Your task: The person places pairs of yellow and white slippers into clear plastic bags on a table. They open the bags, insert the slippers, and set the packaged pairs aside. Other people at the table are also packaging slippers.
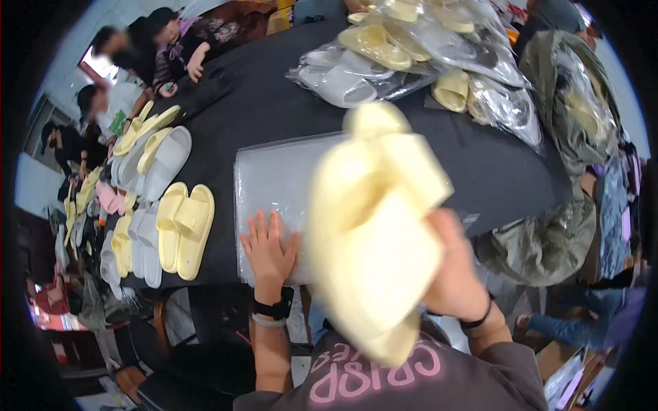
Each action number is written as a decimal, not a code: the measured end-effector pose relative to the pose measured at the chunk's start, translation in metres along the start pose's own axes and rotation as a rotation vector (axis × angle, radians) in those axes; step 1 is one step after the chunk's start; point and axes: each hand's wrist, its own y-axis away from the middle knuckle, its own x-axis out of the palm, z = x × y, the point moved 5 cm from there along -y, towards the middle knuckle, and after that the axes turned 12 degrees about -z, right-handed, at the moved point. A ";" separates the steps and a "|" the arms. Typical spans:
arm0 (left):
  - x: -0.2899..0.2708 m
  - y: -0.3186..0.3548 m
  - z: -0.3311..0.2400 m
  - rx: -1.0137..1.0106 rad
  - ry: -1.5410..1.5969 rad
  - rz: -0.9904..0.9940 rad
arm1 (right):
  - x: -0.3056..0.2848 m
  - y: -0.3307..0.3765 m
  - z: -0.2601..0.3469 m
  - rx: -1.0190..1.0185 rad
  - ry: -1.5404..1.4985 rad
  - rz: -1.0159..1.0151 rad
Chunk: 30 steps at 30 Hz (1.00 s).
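A pair of yellow slide sandals [373, 226] is gripped in the right hand [456, 274]; the left hand [269, 250] is pressed flat, fingers spread, on the clear plastic bags [274, 178]; bagging seems in hand; a bag mouth must be opened.

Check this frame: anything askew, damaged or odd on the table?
Nothing looks damaged or spilled. The right hand holds a pair of yellow slippers lifted close to the camera, blurred. The left hand lies flat on the stack of clear bags. Bagged slippers are heaped loosely at the far edge; the unbagged rows lie orderly.
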 end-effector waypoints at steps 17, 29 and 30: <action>0.011 0.000 0.012 -0.039 0.072 0.043 | 0.116 0.023 -0.064 -0.132 0.079 0.218; -0.072 -0.030 -0.093 0.263 0.565 0.169 | 0.090 0.073 -0.114 0.216 -0.056 0.043; -0.071 -0.038 -0.106 0.308 0.445 0.256 | 0.089 0.072 -0.116 0.225 -0.076 0.060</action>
